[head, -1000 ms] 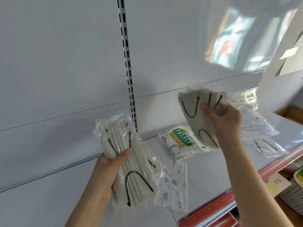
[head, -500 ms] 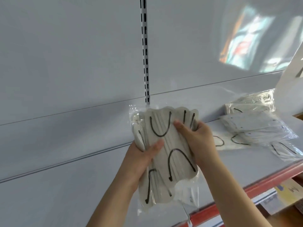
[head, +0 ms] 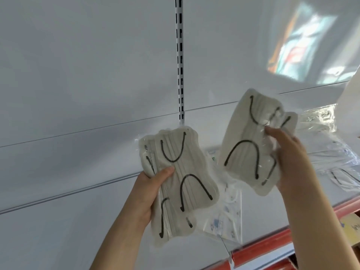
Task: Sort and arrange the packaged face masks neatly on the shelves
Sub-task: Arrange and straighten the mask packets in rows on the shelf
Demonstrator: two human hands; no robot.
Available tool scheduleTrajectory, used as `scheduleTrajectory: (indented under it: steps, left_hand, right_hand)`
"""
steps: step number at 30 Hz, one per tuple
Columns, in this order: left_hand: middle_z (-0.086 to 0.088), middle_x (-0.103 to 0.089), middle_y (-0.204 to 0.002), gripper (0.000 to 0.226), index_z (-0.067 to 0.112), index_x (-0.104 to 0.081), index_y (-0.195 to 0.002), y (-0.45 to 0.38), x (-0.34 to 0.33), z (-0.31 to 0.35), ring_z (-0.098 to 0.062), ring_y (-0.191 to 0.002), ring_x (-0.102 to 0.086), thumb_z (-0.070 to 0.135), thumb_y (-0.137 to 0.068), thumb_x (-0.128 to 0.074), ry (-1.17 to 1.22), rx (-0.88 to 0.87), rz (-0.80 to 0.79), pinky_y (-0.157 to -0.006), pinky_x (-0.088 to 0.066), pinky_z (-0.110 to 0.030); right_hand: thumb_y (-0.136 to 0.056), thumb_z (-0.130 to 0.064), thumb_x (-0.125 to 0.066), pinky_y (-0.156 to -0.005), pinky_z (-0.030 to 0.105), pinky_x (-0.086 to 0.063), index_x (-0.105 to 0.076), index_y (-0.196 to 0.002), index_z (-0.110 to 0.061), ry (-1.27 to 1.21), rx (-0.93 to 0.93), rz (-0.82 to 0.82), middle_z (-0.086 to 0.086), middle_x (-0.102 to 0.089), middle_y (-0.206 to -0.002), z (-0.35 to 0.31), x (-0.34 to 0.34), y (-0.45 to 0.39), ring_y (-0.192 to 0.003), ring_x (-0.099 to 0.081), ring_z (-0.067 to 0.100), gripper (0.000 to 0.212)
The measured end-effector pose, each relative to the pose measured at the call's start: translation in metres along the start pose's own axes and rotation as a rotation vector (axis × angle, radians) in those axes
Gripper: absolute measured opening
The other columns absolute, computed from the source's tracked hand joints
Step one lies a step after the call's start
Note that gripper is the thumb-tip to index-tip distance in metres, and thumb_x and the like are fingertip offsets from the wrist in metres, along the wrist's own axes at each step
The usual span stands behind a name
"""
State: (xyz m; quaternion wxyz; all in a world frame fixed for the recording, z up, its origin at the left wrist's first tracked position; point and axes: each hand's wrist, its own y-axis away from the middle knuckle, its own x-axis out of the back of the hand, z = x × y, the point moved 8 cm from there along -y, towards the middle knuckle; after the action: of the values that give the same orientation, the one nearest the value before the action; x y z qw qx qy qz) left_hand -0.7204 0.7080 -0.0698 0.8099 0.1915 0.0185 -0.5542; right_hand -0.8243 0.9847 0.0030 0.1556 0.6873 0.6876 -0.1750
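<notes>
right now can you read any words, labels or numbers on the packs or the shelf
None can be read.
Small dark print on the edge of the left hand's pack: too small.
Blue marks on the clear pack on the shelf: blurred.
Green spot between the held packs: mostly hidden.
Right hand's pack: no print visible.

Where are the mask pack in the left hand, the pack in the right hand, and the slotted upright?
Left-hand mask pack (head: 181, 168): head view, centre of its front face.
Right-hand mask pack (head: 247, 137): head view, middle of the pleats.
Slotted upright (head: 179, 61): head view, mid-height of the strip.
</notes>
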Motion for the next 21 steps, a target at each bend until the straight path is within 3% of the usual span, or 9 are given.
scheduleTrajectory:
  steps: [2, 3, 5, 6, 10, 12, 14, 17, 21]
  left_hand:
    - [-0.011, -0.079, -0.105, 0.034, 0.014, -0.071, -0.118, 0.000, 0.001, -0.001, -0.028, -0.097, -0.076, 0.020, -0.085, -0.076, -0.013, -0.004, -0.010, -0.087, -0.059, -0.046]
    - [-0.010, -0.079, -0.105, 0.034, 0.015, -0.071, -0.118, 0.001, 0.000, -0.001, -0.028, -0.097, -0.076, 0.021, -0.085, -0.077, -0.018, -0.007, -0.021, -0.087, -0.059, -0.046]
    - [-0.010, -0.079, -0.106, 0.036, 0.014, -0.072, -0.117, 0.003, -0.004, -0.002, -0.027, -0.097, -0.076, 0.021, -0.082, -0.077, -0.022, -0.015, -0.053, -0.085, -0.059, -0.043]
    - [-0.010, -0.078, -0.106, 0.041, 0.013, -0.072, -0.118, 0.004, -0.007, -0.002, -0.027, -0.098, -0.076, 0.023, -0.079, -0.077, -0.029, -0.020, -0.065, -0.086, -0.059, -0.042]
    - [-0.010, -0.077, -0.111, 0.049, 0.017, -0.072, -0.122, 0.009, -0.019, -0.004, -0.026, -0.103, -0.075, 0.052, -0.092, -0.058, -0.067, 0.036, -0.144, -0.093, -0.056, -0.044]
    - [-0.008, -0.077, -0.113, 0.058, 0.022, -0.072, -0.120, 0.013, -0.021, -0.005, -0.024, -0.106, -0.074, 0.065, -0.096, -0.041, -0.051, 0.077, -0.181, -0.095, -0.055, -0.044]
    - [-0.007, -0.077, -0.114, 0.051, 0.019, -0.069, -0.125, 0.012, -0.020, -0.003, -0.023, -0.106, -0.074, 0.056, -0.096, -0.049, -0.060, 0.036, -0.178, -0.096, -0.055, -0.043]
    - [-0.007, -0.077, -0.113, 0.042, 0.015, -0.067, -0.127, 0.009, -0.008, -0.001, -0.024, -0.107, -0.074, 0.042, -0.096, -0.059, -0.058, -0.021, -0.098, -0.102, -0.053, -0.046]
    - [-0.006, -0.077, -0.113, 0.040, 0.018, -0.068, -0.124, 0.012, 0.004, -0.002, -0.024, -0.106, -0.074, 0.045, -0.097, -0.057, 0.007, -0.004, -0.058, -0.101, -0.053, -0.045]
  right_hand:
    - [-0.087, -0.031, -0.067, -0.083, 0.045, -0.058, -0.069, -0.117, -0.010, -0.012, -0.125, -0.133, 0.013, -0.072, -0.099, 0.006, -0.011, 0.007, -0.088, -0.070, 0.031, 0.037]
    - [-0.084, -0.033, -0.069, -0.079, 0.040, -0.058, -0.070, -0.113, -0.010, 0.036, -0.178, -0.161, 0.013, -0.072, -0.094, 0.016, -0.016, 0.010, -0.081, -0.070, 0.029, 0.037]
    - [-0.086, -0.021, -0.071, -0.062, 0.028, -0.056, -0.071, -0.099, -0.009, 0.147, -0.173, -0.127, 0.008, -0.071, -0.079, 0.037, -0.029, 0.016, -0.063, -0.067, 0.020, 0.018]
    - [-0.086, -0.013, -0.071, -0.061, 0.027, -0.057, -0.071, -0.097, -0.008, 0.210, -0.154, -0.118, 0.007, -0.073, -0.079, 0.047, -0.037, 0.020, -0.065, -0.068, 0.020, 0.012]
    - [-0.085, -0.012, -0.076, -0.083, 0.042, -0.060, -0.062, -0.118, -0.013, 0.292, -0.240, -0.277, 0.006, -0.076, -0.101, 0.097, -0.066, 0.040, -0.093, -0.074, 0.025, 0.036]
    - [-0.081, -0.018, -0.080, -0.082, 0.037, -0.060, -0.061, -0.116, -0.022, 0.427, -0.178, -0.208, -0.002, -0.076, -0.099, 0.101, -0.066, 0.039, -0.090, -0.074, 0.015, 0.040]
    - [-0.080, -0.023, -0.082, -0.080, 0.032, -0.058, -0.060, -0.112, -0.029, 0.550, -0.067, -0.123, -0.008, -0.073, -0.098, 0.093, -0.065, 0.034, -0.089, -0.072, 0.009, 0.039]
    - [-0.080, -0.017, -0.081, -0.081, 0.037, -0.059, -0.063, -0.111, -0.022, 0.462, -0.022, -0.075, -0.001, -0.074, -0.100, 0.089, -0.062, 0.029, -0.092, -0.073, 0.017, 0.036]
    - [-0.087, 0.000, -0.069, -0.075, 0.039, -0.061, -0.068, -0.105, -0.004, 0.086, -0.180, -0.092, 0.014, -0.076, -0.094, 0.096, -0.059, 0.029, -0.084, -0.074, 0.029, 0.019]
